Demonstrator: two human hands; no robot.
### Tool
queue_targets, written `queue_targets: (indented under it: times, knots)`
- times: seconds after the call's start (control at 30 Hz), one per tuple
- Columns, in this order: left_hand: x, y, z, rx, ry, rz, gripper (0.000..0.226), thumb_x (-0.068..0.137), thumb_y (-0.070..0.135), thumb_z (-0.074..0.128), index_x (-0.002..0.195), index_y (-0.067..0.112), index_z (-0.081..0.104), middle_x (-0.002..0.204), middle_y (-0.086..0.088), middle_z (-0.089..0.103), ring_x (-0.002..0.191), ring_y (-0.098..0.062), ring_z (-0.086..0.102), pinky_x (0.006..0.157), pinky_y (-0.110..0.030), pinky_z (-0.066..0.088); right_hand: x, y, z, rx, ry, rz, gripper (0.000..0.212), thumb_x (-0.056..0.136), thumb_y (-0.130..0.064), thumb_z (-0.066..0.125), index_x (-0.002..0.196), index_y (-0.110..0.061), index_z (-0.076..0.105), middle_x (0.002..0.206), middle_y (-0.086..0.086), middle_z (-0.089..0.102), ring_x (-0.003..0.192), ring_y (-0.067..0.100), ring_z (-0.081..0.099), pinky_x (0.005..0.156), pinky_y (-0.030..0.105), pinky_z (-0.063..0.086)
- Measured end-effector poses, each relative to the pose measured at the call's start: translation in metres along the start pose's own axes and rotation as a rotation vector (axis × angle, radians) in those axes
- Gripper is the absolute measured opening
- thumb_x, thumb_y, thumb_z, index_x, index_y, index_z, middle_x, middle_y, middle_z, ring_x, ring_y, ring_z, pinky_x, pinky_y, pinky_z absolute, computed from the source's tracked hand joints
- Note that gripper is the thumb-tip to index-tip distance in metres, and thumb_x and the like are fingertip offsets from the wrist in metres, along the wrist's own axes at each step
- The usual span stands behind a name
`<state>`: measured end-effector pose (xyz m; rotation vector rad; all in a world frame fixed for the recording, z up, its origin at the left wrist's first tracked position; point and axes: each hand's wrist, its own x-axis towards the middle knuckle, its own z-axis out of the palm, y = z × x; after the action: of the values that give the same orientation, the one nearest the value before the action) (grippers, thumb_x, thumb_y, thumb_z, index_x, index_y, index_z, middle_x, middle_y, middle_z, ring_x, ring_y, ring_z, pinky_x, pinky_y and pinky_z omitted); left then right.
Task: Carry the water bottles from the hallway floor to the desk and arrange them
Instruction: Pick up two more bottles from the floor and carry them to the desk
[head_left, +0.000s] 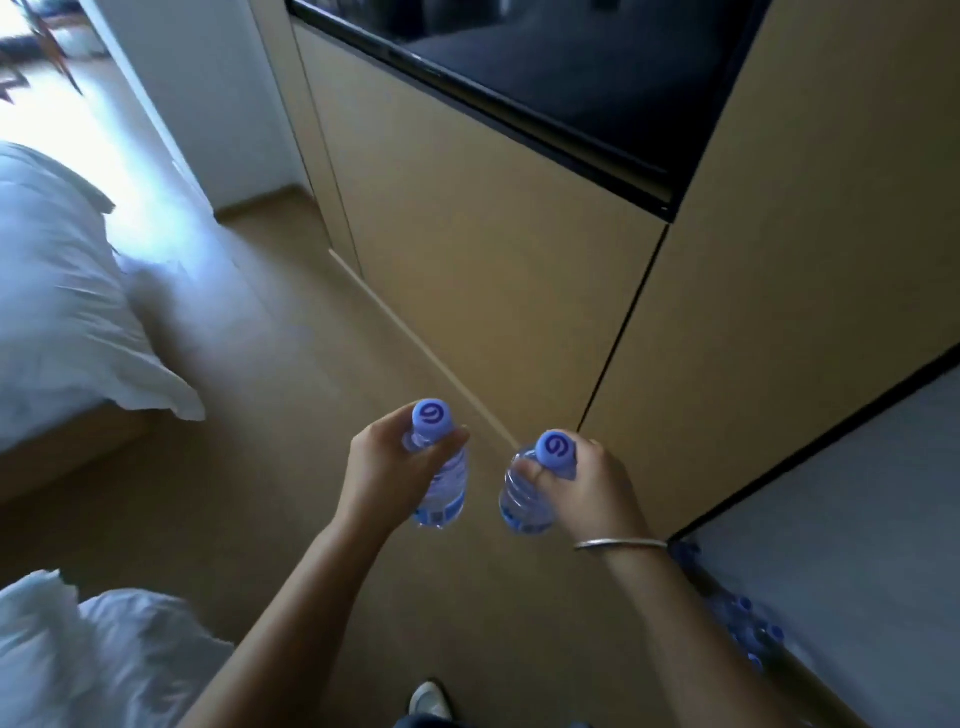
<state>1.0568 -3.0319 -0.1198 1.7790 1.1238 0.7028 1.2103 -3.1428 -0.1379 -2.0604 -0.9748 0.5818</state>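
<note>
Clear plastic water bottles, left bottle (441, 478) pinched at the neck by left hand (387, 467), right bottle (524, 499) by right hand (592, 488); best carried upright, clear of the cabinet (493, 270).

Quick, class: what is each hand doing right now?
Left hand: grips the neck of a water bottle.
Right hand: grips the neck of a second water bottle.

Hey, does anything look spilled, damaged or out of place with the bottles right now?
Nothing stands out. The left hand and right hand each hold a capped, upright bottle, no spill visible. More bottles sit on the floor by the wall.
</note>
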Motion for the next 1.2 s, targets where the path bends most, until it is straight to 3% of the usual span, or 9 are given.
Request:
queue_targets:
  times: [0.17,0.27,0.43,0.77,0.97,1.1,1.2]
  knots:
    - [0.027,-0.021,-0.060,0.006,0.096,-0.018,0.013,0.070,0.032,0.076,0.073,0.022,0.070,0.067,0.010,0.069,0.061,0.002,0.059,0.058,-0.007,0.043,0.034,-0.064,0.048,0.027,-0.091,-0.096,0.016,0.077,-0.031,0.072,0.081,-0.025,0.058,0.088,0.007,0.067,0.082,0.020,0.060,0.075,0.030,0.046]
    - [0.041,-0.033,-0.085,0.016,0.107,-0.031,0.012,0.069,0.035,0.076,0.073,0.025,0.070,0.068,0.015,0.069,0.061,0.004,0.061,0.057,-0.006,0.043,0.051,-0.089,0.071,0.028,-0.117,-0.137,0.015,0.077,-0.031,0.072,0.082,-0.025,0.060,0.088,0.006,0.067,0.082,0.020,0.060,0.074,0.028,0.045]
    - [0.071,-0.055,-0.109,-0.021,0.165,-0.105,0.011,0.070,0.034,0.078,0.070,0.025,0.071,0.064,0.009,0.069,0.058,0.003,0.059,0.056,-0.006,0.041,0.087,-0.115,0.103,0.039,-0.212,-0.144,0.017,0.077,-0.029,0.072,0.087,-0.017,0.064,0.083,0.000,0.067,0.081,0.018,0.061,0.075,0.028,0.046]
    - [0.195,-0.075,-0.124,0.036,0.190,-0.191,0.018,0.067,0.036,0.079,0.070,0.020,0.072,0.066,0.002,0.072,0.062,-0.004,0.059,0.064,-0.026,0.049,0.224,-0.153,0.156,0.037,-0.374,-0.190,0.017,0.075,-0.031,0.074,0.082,-0.024,0.061,0.080,-0.004,0.069,0.080,0.017,0.065,0.076,0.030,0.051]
    - [0.293,-0.075,-0.125,0.016,0.282,-0.187,0.011,0.068,0.032,0.079,0.073,0.024,0.073,0.068,0.010,0.072,0.066,-0.005,0.066,0.065,-0.021,0.049,0.337,-0.182,0.167,-0.011,-0.430,-0.257,0.021,0.075,-0.031,0.073,0.085,-0.016,0.063,0.085,0.000,0.070,0.083,0.020,0.064,0.078,0.033,0.051]
    - [0.347,-0.071,-0.128,-0.025,0.369,-0.133,0.015,0.069,0.028,0.080,0.074,0.036,0.068,0.072,0.013,0.071,0.063,0.005,0.060,0.061,-0.008,0.045,0.398,-0.203,0.177,-0.042,-0.456,-0.326,0.022,0.076,-0.031,0.071,0.087,-0.013,0.064,0.087,0.006,0.069,0.084,0.023,0.063,0.078,0.036,0.051]
    - [0.380,-0.073,-0.136,-0.034,0.400,-0.112,0.014,0.070,0.030,0.079,0.073,0.039,0.068,0.073,0.015,0.071,0.065,0.006,0.062,0.061,-0.008,0.045,0.432,-0.217,0.189,-0.037,-0.460,-0.349,0.022,0.076,-0.030,0.072,0.088,-0.014,0.063,0.088,0.007,0.067,0.085,0.024,0.063,0.080,0.037,0.050]
